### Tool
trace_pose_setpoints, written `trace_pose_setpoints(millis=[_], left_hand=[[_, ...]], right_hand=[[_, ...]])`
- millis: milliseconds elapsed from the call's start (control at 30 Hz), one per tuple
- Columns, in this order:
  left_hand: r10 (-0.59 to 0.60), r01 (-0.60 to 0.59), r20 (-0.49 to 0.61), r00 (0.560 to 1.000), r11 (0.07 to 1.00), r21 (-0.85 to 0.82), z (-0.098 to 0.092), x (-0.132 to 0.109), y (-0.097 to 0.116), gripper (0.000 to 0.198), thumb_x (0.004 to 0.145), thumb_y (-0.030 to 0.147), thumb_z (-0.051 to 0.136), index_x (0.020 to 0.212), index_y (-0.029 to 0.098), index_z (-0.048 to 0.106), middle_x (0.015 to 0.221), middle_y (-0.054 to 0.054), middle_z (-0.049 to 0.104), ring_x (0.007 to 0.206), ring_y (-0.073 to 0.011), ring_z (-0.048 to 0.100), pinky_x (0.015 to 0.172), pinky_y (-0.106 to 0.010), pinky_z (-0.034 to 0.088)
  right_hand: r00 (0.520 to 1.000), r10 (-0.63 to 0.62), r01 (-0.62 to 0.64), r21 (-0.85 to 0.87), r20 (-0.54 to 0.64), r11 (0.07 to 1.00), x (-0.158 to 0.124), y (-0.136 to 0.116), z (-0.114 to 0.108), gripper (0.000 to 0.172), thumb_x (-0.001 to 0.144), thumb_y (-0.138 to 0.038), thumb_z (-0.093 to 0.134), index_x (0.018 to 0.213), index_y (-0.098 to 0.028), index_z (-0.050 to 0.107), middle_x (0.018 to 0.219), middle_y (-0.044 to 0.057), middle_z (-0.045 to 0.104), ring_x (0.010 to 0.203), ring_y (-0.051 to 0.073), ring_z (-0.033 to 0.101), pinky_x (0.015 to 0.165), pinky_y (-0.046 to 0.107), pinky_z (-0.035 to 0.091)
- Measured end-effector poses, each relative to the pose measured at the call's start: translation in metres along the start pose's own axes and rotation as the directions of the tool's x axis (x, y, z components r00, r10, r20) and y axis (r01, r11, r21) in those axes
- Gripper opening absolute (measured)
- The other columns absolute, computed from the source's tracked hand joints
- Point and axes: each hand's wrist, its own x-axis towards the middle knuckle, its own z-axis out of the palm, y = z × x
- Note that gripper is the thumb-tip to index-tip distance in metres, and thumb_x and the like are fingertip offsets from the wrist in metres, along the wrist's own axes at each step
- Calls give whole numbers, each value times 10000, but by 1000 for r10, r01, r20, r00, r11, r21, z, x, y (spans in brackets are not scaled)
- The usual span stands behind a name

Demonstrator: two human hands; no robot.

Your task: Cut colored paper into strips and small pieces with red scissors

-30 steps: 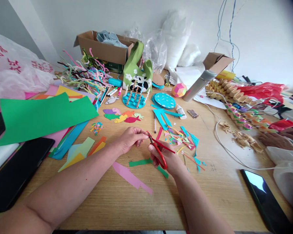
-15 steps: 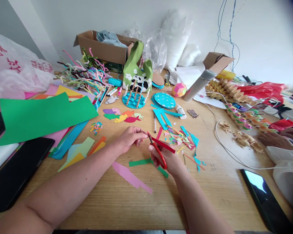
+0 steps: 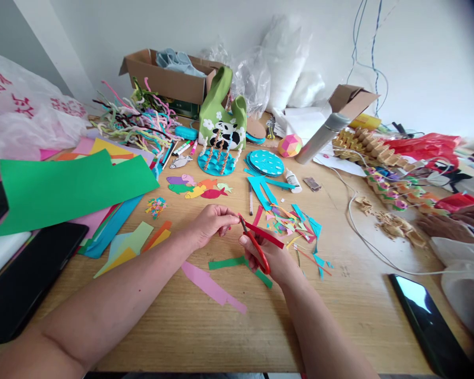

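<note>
My right hand is closed around a pair of scissors with red handles, blades pointing up and left. A narrow red paper strip runs across the blades and over the right hand. My left hand pinches the strip's far end at the scissor tips; the fingers partly hide that end. On the table just below lie green paper strips and a pink paper piece. Coloured paper scraps are scattered right of the hands. Several paper fish lie beyond the left hand, beside a confetti pile.
Green paper sheets cover the left side, near a black phone-like device. A blue disc with twisted posts, a grey flask and a glue bottle stand behind. At right are a phone, white cable and another person's hands.
Almost nothing has moved. A small red bit shows a little more clearly beneath my left fingertips; both hands and the scissors keep their places.
</note>
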Motion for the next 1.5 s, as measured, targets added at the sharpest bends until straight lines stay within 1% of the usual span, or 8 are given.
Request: trace_pose_setpoints(millis=[133, 267, 400, 567, 867, 1000, 1167, 1500], left_hand=[[11, -11, -21, 1000, 1000, -6, 0, 0, 0, 203, 598, 302, 716, 659, 128, 632, 458, 43, 503, 399, -55, 369, 444, -226, 233], [20, -20, -25, 999, 1000, -9, 0, 1, 0, 193, 605, 296, 714, 648, 130, 625, 435, 47, 487, 393, -54, 363, 439, -224, 218], [21, -21, -1, 1000, 1000, 0, 0, 0, 1, 199, 629, 318, 702, 651, 132, 634, 409, 54, 456, 395, -59, 356, 442, -224, 227], [12, -12, 2, 1000, 1000, 25, 0, -1, 0, 200, 602, 296, 718, 688, 130, 646, 503, 43, 514, 411, -55, 377, 449, -225, 247], [3, -3, 10, 1000, 999, 36, 0, 0, -2, 198, 604, 297, 714, 692, 135, 642, 512, 47, 506, 414, -56, 379, 449, -225, 248], [4, -4, 13, 1000, 999, 43, 0, 0, -1, 199, 603, 297, 709, 692, 132, 642, 526, 42, 517, 417, -55, 379, 451, -225, 252], [1, -2, 5, 1000, 999, 35, 0, 0, -1, 193, 599, 296, 711, 679, 134, 643, 494, 45, 501, 410, -57, 368, 446, -227, 233], [2, -2, -4, 1000, 1000, 1, -1, 0, -3, 187, 613, 293, 713, 681, 131, 648, 451, 47, 482, 408, -60, 367, 453, -225, 235]], right_hand=[[1000, 6, -6, -6, 0, 1000, 0, -1, 0, 430, 661, -506, 777, 593, -171, 516, 452, -36, 547, 333, 91, 505, 306, 174, 391], [1000, 10, -10, -16, -2, 1000, 0, -2, 0, 437, 656, -517, 776, 595, -171, 516, 461, -32, 549, 335, 92, 507, 305, 174, 388], [1000, 12, -12, -16, -10, 1000, 0, -2, 0, 442, 652, -522, 777, 595, -172, 514, 458, -32, 545, 336, 91, 506, 308, 174, 388], [1000, -2, 2, -17, 5, 1000, 1, 1, -1, 422, 676, -508, 765, 600, -173, 521, 465, -35, 546, 342, 93, 509, 312, 175, 392], [1000, -2, 2, -28, 20, 1000, 1, 3, 0, 407, 694, -509, 748, 623, -174, 529, 485, -32, 565, 367, 95, 532, 342, 174, 420], [1000, -2, 3, -25, 21, 1000, 1, 2, -1, 397, 698, -504, 744, 631, -175, 532, 480, -38, 563, 358, 93, 526, 329, 170, 399], [1000, -7, 7, -24, 22, 1000, 1, 2, -1, 398, 704, -487, 744, 602, -172, 523, 466, -42, 550, 349, 86, 514, 319, 164, 384], [1000, -1, 1, -33, 7, 999, 0, 1, 0, 396, 702, -483, 745, 594, -173, 523, 460, -40, 545, 340, 88, 506, 310, 169, 384]])
